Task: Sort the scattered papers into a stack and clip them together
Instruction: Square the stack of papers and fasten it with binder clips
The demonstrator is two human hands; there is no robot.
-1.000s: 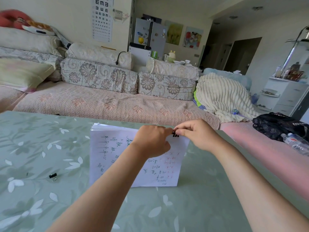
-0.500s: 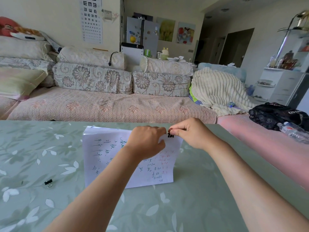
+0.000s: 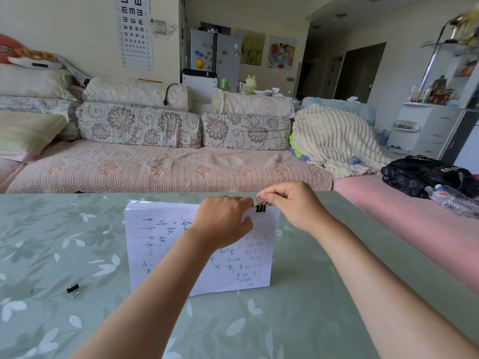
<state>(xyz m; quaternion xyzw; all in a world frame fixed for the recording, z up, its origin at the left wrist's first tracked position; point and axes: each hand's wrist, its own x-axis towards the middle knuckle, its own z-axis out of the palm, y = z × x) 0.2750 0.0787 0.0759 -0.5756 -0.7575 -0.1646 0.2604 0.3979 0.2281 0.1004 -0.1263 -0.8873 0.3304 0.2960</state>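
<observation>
Right hand [image 3: 293, 206] pinches the wire handles of the black binder clip [image 3: 260, 207], fingers curled tight on them. The clip sits on the top edge of the paper stack [image 3: 155, 242], near its right corner, directly under my fingertips. Left hand [image 3: 223, 224] is just left of the clip, fingers curled over the same edge, gripping the stack. The stack stands on its lower edge on the table [image 3: 311, 320]. A spare clip [image 3: 73, 289] lies well left of my left forearm.
</observation>
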